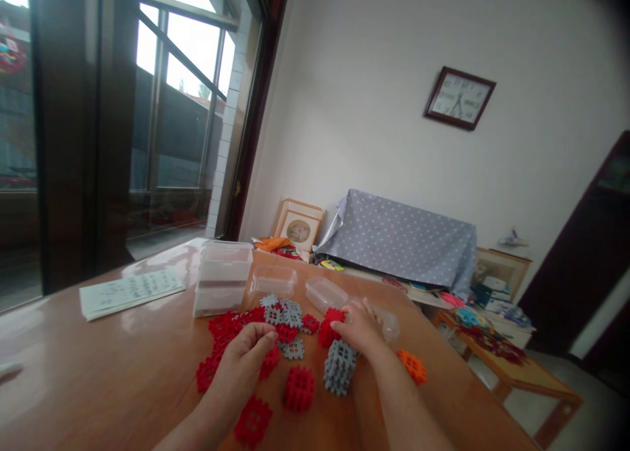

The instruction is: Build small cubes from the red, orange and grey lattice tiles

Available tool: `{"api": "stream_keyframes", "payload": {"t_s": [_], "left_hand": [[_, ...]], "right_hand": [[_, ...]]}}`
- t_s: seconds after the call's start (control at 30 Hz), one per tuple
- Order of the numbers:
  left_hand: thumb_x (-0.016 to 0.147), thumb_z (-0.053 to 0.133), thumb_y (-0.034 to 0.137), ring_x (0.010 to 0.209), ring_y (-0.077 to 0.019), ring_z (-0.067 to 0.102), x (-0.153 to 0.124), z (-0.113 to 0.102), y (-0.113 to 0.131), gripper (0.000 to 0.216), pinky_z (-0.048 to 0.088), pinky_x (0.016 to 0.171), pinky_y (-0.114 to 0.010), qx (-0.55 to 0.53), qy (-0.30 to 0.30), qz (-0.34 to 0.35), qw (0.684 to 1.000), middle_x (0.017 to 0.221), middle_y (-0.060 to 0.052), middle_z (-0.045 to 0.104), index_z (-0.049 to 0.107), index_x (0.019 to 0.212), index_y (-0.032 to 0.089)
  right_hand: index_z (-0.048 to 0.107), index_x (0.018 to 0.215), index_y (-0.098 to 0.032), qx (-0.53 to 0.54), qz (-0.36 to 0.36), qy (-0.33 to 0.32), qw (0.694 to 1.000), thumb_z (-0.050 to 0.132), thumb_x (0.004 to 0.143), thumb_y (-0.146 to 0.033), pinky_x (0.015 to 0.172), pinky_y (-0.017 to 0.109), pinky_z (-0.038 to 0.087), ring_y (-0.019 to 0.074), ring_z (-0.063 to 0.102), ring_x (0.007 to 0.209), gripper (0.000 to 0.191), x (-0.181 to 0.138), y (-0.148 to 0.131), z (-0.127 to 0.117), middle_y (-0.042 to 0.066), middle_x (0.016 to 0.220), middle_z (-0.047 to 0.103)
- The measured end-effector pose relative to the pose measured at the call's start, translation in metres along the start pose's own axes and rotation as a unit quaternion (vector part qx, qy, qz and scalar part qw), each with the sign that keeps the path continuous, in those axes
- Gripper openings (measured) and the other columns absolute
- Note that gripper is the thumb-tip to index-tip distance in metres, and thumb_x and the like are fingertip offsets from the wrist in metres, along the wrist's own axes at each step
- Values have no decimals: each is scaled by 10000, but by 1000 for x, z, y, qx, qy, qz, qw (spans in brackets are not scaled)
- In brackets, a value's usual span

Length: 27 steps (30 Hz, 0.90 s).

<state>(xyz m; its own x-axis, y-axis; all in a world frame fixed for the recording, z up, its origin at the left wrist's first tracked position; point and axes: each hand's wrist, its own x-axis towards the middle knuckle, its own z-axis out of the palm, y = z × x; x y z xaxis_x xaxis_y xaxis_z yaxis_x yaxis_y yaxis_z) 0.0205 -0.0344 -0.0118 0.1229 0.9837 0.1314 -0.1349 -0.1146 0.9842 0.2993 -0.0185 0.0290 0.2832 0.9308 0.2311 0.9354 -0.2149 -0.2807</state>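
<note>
My left hand [246, 359] rests on the wooden table [98, 372] with its fingers curled over flat red waffle-like pieces [221, 329]; what it grips, if anything, is hidden. My right hand [359, 326] reaches to the right, its fingers closed on a red block of joined pieces [329, 326]. Just below that hand stands a grey cube of joined pieces [339, 367]. A red cube [299, 388] and a flat red piece [252, 421] lie nearer to me. Loose grey pieces [283, 313] lie among the red ones.
Clear plastic boxes stand behind the pile: a stacked pair [221, 277], a shallow tub [273, 280] and another tub [325, 295]. An orange piece [412, 365] lies at the right. A printed sheet [130, 292] lies at the left. A low side table [512, 365] stands at the right.
</note>
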Motion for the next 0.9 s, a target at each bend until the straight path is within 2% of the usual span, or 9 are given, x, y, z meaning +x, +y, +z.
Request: {"api": "stream_keyframes", "payload": {"t_s": [0.1,0.27,0.47,0.53,0.63,0.73,0.9], "left_hand": [[809,676,549,674,-146,515,-1,0,0,368,416,627,-235,9,-4,6,1000,741,16,603,649,919,199],[808,672,547,690,-150,524,-1,-1,1,365,424,640,-239,24,0,9,1000,743,10,612,652,906,196],[769,698,560,667,-150,527,1,-1,0,375,422,622,-234,17,0,2,1000,734,8,615,660,868,200],[771,696,554,651,-146,514,2,-1,0,367,412,612,-233,20,-3,0,1000,723,12,606,653,858,201],[790,681,542,658,-145,510,2,0,-1,352,406,618,-234,31,-7,0,1000,724,15,597,644,867,200],[795,677,542,676,-147,521,3,0,-2,352,410,635,-238,36,-6,3,999,738,13,606,640,866,199],[771,690,564,658,-152,521,3,-1,-3,374,399,616,-241,39,-9,2,999,712,11,602,645,838,198]], "right_hand": [[739,1073,-269,-11,-2,-18,1000,716,761,-508,1108,631,260,426,158,1519,394,1,1,2,68,1526,491],[743,1100,-258,-22,-4,-35,999,719,762,-494,1121,660,225,437,115,1529,413,0,4,6,91,1579,430],[663,1292,-220,-26,-7,-17,999,653,810,-536,1144,627,228,433,135,1526,576,-3,9,4,112,1581,424],[639,1323,-205,-27,-5,-7,1000,610,845,-508,1149,599,243,422,176,1518,567,-4,10,2,117,1566,445],[642,1314,-218,-26,-9,-6,1000,575,870,-491,1133,545,292,389,296,1483,526,-5,9,1,118,1467,561],[664,1286,-258,-27,-18,-19,999,603,847,-507,1093,513,338,369,402,1427,508,-4,5,3,116,1350,652],[692,1251,-296,-32,-30,-35,998,651,797,-485,1048,467,366,351,522,1319,493,1,-3,9,98,1259,699]]}}
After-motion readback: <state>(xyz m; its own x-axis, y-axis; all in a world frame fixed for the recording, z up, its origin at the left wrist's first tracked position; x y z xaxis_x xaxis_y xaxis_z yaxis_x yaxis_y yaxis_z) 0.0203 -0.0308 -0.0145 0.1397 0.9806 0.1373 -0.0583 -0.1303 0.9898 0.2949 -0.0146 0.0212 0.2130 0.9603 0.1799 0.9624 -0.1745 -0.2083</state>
